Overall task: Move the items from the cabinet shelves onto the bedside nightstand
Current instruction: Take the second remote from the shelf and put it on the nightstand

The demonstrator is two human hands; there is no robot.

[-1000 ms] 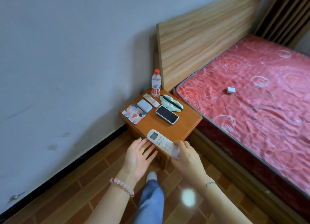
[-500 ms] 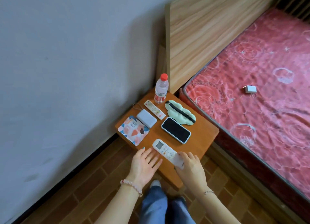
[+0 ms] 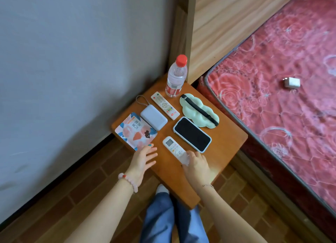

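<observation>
The wooden nightstand (image 3: 227, 144) stands between the wall and the bed. On it lie a white air-conditioner remote (image 3: 173, 148), a dark phone (image 3: 192, 134), a pale green sleep mask (image 3: 199, 110), a slim TV remote (image 3: 165, 105), a white power bank (image 3: 153, 117), a patterned booklet (image 3: 135, 132) and an upright water bottle (image 3: 176, 77). My right hand (image 3: 195, 165) holds the near end of the air-conditioner remote, which rests on the top. My left hand (image 3: 142, 160) hovers open beside it, fingertips near the booklet.
A red mattress (image 3: 281, 115) with a wooden headboard (image 3: 227, 24) lies to the right, with a small white charger plug (image 3: 291, 82) on it. A grey wall is at the left. My legs in jeans (image 3: 169, 219) stand on the brick-patterned floor.
The view has drawn closer over the nightstand. My right hand has slid the air-conditioner remote from the front edge further onto the top, next to the phone. My left hand followed alongside.
</observation>
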